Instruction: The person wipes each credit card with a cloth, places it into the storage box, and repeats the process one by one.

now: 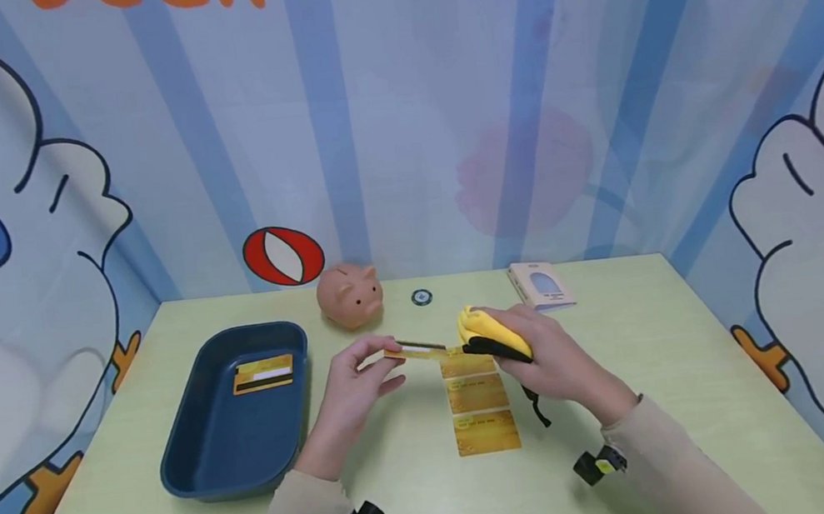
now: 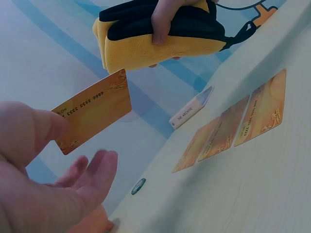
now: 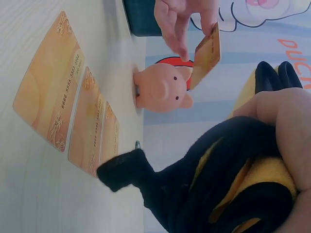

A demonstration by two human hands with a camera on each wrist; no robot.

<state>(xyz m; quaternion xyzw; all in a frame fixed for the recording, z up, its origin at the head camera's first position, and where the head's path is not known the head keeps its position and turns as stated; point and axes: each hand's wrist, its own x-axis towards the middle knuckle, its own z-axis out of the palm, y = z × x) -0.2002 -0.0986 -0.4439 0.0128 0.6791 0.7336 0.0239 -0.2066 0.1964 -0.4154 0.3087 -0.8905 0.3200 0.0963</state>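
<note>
My left hand (image 1: 350,389) pinches one end of a gold bank card (image 2: 97,110) between thumb and fingers, holding it above the table. My right hand (image 1: 550,355) grips a folded yellow-and-black cloth (image 1: 494,334) with a black loop hanging from it. In the head view the cloth is close to the card's free end; the left wrist view shows a gap between them. Below lie several gold cards in a column, the nearest card (image 1: 487,433) face up with embossed numbers. Another gold card (image 1: 263,374) lies stripe side up in the blue tray (image 1: 229,456).
A pink piggy bank (image 1: 350,299) stands at the table's back edge, left of centre. To its right are a small round chip (image 1: 421,297) and a pale box or book (image 1: 541,285). The tray's raised rim is beside my left forearm. A printed curtain closes off the back.
</note>
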